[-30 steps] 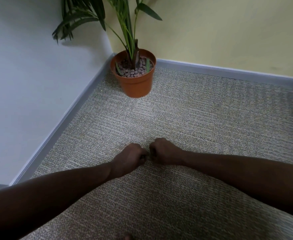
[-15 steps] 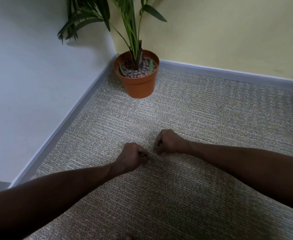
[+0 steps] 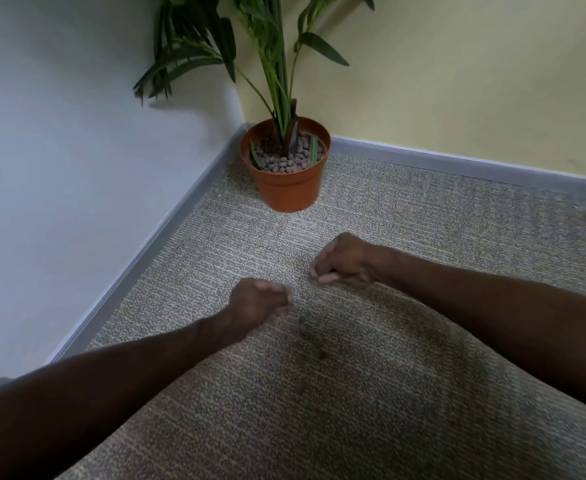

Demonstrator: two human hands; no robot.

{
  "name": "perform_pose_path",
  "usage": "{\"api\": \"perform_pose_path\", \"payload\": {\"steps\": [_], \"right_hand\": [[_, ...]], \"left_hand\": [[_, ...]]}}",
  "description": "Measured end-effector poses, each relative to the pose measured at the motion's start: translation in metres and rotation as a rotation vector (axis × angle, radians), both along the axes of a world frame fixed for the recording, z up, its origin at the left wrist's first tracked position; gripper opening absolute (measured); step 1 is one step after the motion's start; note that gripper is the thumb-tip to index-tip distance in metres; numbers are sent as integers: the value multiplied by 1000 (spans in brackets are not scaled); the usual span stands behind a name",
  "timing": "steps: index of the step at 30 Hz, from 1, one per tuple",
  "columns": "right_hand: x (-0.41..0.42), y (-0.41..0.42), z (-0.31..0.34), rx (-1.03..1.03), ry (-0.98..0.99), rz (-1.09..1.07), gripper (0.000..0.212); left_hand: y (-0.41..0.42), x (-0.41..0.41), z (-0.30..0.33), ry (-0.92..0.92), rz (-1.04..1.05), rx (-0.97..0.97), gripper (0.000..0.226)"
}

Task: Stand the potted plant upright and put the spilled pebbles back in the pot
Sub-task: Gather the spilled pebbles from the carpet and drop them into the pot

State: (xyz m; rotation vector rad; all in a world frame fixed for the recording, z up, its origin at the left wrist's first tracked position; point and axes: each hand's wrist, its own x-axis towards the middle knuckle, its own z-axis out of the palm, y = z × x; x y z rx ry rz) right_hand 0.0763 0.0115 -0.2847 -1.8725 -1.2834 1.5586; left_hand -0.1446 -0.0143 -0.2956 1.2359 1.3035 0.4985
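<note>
We are seeing soft, dim indoor light falling from above and behind us, casting a broad dark shadow across the carpet (image 3: 371,393) beneath our arms. The plant (image 3: 274,57) is throwing a faint shadow onto the pale wall (image 3: 59,150) at left. Nothing is glaring. The left hand (image 3: 260,301) is smearing slightly with motion blur, and the right hand (image 3: 343,259) is looking a little soft. The skirting board (image 3: 457,162) is bowing with wide-angle distortion.

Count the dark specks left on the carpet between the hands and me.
About 3 dark specks show on the carpet: one just below the left hand, one nearer me at, one faint at. Blur and carpet pattern may hide more, and either closed fist may hold some.
</note>
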Motion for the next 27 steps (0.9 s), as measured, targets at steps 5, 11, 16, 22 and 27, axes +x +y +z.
{"api": "perform_pose_path", "payload": {"steps": [5,11,16,22,27], "right_hand": [[-2,60,57,48,281,-194,14],[-16,137,113,277,221,-352,16],[-16,163,114,403,-169,-189,31],[19,130,89,559,-281,-238,15],[24,46,32,418,-277,333,6]], "left_hand": [[74,14,55,-36,14,107,20],[160,60,122,-253,200,171,2],[181,77,129,-221,163,164,29],[140,44,71,95,165,441,15],[54,2,9,453,-285,279,7]]}}
